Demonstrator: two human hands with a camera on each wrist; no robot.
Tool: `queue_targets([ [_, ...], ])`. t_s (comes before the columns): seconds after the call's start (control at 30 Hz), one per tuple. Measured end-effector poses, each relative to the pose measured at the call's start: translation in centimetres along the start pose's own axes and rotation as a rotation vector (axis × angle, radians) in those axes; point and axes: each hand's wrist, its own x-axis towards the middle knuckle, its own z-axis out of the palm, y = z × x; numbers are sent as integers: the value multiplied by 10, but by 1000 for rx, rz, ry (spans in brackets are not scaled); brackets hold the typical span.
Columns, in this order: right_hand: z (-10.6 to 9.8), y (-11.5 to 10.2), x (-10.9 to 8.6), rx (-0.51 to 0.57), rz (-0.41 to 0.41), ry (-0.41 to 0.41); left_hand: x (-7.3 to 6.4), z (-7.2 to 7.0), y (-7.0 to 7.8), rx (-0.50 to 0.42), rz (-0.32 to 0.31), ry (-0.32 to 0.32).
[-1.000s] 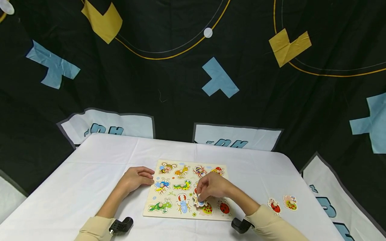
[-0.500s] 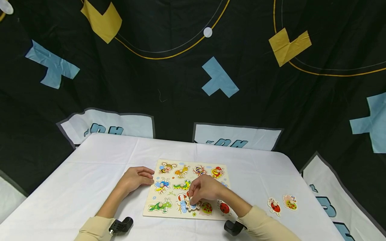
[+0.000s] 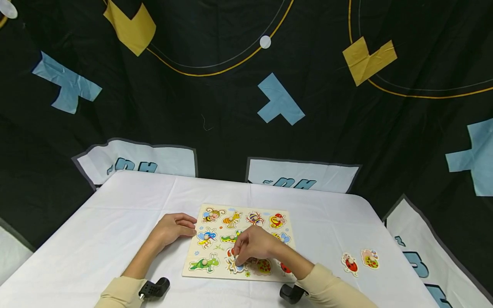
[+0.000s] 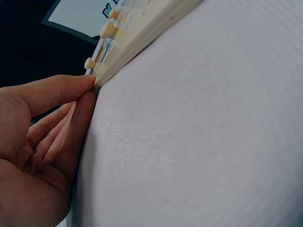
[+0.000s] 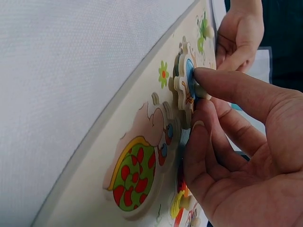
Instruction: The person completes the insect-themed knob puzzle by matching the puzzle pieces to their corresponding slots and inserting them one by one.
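Observation:
My right hand (image 3: pixel 254 246) pinches the small knob of a wooden puzzle piece (image 5: pixel 187 80) with a blue center and a wavy edge. In the right wrist view the piece stands tilted and close to the board's face; whether its underside touches is hidden. It lies over the stag beetle spot, in the near row of the insect puzzle board (image 3: pixel 215 274). My left hand (image 3: pixel 175 229) rests at the board's left edge, thumb and fingertips touching it. Next to the held piece is a snail recess (image 5: pixel 135 177).
Several knobbed pieces sit in the board, among them a green grasshopper (image 3: pixel 205 262) and a bee (image 3: pixel 213 215). A ladybug piece (image 3: pixel 349 264) and a snail piece (image 3: pixel 370 259) lie loose on the white tablecloth (image 3: pixel 327 222), right of the board.
My right hand has moved left across the board with the puzzle piece, from beside the snail recess to over the stag beetle spot. The left hand has stayed put.

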Motion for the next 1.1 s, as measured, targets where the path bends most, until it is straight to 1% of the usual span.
queue_targets([
  [0.2,4,-2,2,17,5,0,0,0,1,-4,-1,1],
  [0.57,7,-2,5,3,0,5,0,0,1,-20,0,-10],
  [0.97,11,0,7,6,5,12,0,0,1,-10,-2,-8],
  [1.1,11,0,8,1,9,4,-1,-1,1,7,0,-2],
])
